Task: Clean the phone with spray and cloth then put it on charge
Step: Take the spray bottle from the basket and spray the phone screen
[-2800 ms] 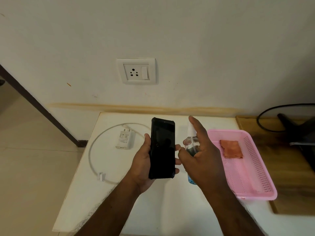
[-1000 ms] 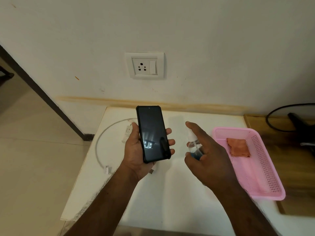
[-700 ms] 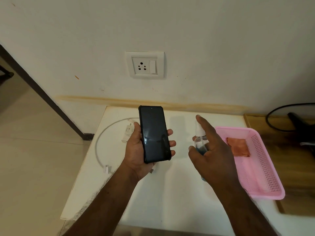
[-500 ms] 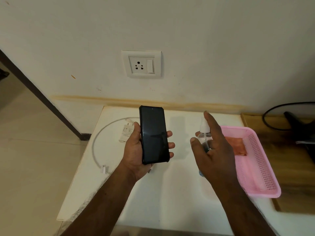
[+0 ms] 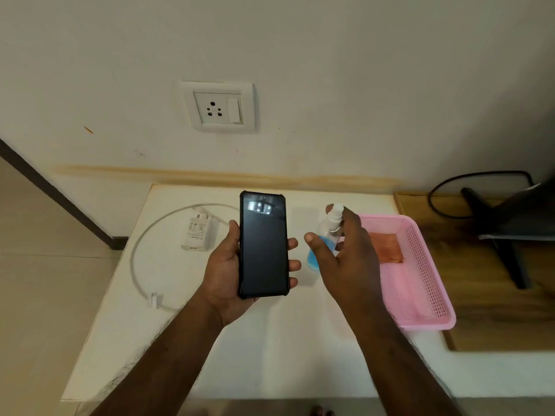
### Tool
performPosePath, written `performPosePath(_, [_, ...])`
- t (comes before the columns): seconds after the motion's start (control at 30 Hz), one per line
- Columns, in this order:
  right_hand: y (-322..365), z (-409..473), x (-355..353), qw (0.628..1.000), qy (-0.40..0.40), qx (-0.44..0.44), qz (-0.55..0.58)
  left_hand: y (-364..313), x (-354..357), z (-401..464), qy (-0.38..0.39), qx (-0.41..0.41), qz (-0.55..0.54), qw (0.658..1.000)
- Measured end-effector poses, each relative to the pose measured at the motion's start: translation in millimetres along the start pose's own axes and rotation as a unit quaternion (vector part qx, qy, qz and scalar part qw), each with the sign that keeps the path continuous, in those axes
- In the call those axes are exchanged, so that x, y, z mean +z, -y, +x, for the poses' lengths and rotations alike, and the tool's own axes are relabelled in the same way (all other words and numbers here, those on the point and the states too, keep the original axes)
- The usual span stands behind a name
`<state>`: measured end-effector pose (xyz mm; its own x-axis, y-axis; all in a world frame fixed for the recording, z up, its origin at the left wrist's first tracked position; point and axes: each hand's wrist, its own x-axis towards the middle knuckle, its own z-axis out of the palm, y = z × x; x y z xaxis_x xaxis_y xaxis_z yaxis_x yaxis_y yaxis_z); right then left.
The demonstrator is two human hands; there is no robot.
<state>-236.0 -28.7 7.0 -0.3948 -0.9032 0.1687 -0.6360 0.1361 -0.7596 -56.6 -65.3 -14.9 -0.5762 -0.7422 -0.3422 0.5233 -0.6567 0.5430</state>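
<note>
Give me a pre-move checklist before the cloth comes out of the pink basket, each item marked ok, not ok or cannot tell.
1. Black phone held firmly, screen up, in the left hand: ok.
2. Right hand free to take the cloth: not ok, it holds the clear spray bottle of blue liquid.
3. Screen wet with spray: cannot tell.
4. Orange folded cloth reachable in the pink plastic basket: ok.
5. White charger adapter and white cable on the white table: ok.
6. Wall socket unoccupied: ok.
</note>
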Motion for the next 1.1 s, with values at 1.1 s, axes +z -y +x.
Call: performPosePath(1.1, [-27, 13, -59, 0.996, -0.026, 0.08, 0.003, -3, -8, -1, -0.026, 0.011, -0.008, 1.0])
